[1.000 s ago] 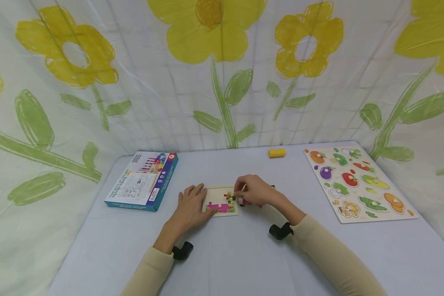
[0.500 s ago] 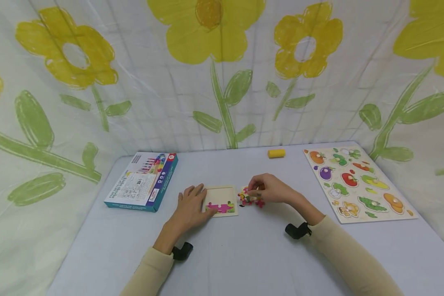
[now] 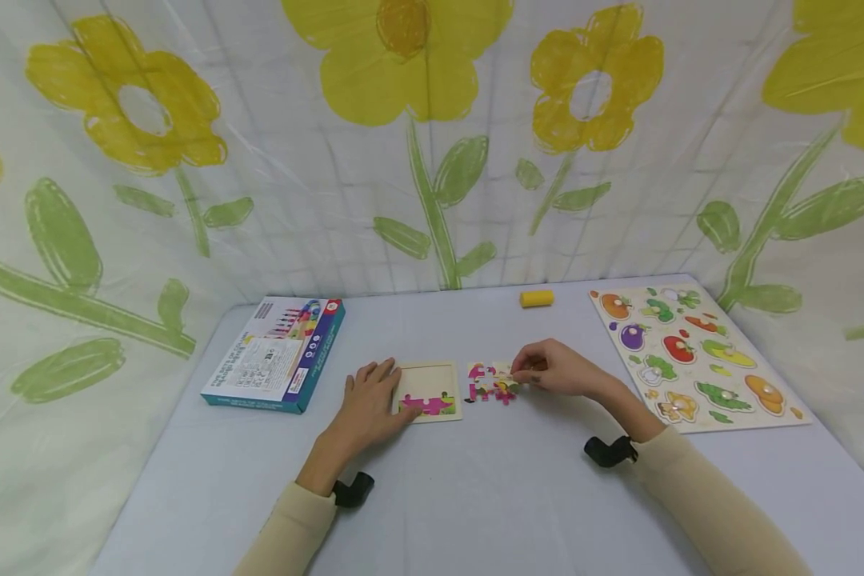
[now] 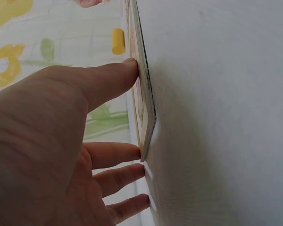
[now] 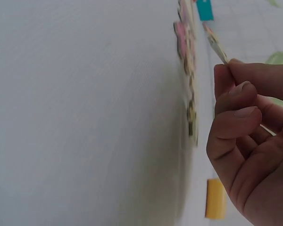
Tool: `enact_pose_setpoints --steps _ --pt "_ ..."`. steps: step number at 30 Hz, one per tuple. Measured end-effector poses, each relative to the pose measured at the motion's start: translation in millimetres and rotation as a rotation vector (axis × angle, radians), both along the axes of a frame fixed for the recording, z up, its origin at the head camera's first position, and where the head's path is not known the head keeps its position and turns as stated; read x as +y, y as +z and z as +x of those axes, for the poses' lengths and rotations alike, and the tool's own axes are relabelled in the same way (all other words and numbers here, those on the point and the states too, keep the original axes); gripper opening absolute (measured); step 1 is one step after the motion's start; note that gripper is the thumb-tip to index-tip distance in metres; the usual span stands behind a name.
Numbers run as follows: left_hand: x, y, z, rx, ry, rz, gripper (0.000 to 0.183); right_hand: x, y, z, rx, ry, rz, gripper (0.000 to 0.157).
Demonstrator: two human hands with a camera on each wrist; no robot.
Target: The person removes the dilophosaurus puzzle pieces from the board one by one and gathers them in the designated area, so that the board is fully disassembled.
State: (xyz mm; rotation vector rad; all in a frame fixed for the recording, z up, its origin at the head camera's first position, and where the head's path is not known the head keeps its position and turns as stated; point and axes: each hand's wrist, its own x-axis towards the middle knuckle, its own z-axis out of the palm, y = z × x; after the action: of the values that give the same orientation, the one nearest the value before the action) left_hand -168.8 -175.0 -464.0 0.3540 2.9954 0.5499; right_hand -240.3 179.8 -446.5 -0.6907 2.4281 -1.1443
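Observation:
My left hand (image 3: 370, 406) lies at the left side of a small wooden puzzle tray (image 3: 429, 366), fingers straight. In the left wrist view its thumb (image 4: 108, 80) presses on the tray's face and the fingertips touch its edge and the table. Pink and green jigsaw pieces (image 3: 428, 404) fill the tray's lower strip; bare wood shows above. My right hand (image 3: 558, 368) pinches a thin puzzle piece (image 5: 217, 44) between thumb and index finger, raised above the table. Just left of that hand, several loose pink, white and green pieces (image 3: 484, 384) lie close together.
A blue and white box (image 3: 274, 352) lies at the left. A yellow cylinder (image 3: 536, 298) is near the back edge. To the right is a vegetable knob puzzle board (image 3: 698, 360). A flower-printed curtain (image 3: 295, 200) hangs behind the table (image 3: 475, 496).
My right hand has moved right, from the tray to the right side of the loose pieces. The piece that was over the tray's right part is gone from there. The left hand stays put.

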Motion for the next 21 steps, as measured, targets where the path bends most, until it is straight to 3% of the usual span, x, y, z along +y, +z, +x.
enact_pose_setpoints --steps 11,21 --pt "-0.4 0.4 -0.1 -0.003 0.000 0.002 0.081 26.4 -5.0 3.3 -0.016 -0.054 0.014 0.011" --pt "-0.2 -0.2 0.1 0.002 -0.001 0.002 0.081 28.9 -10.0 4.0 0.010 -0.027 0.038 0.007"
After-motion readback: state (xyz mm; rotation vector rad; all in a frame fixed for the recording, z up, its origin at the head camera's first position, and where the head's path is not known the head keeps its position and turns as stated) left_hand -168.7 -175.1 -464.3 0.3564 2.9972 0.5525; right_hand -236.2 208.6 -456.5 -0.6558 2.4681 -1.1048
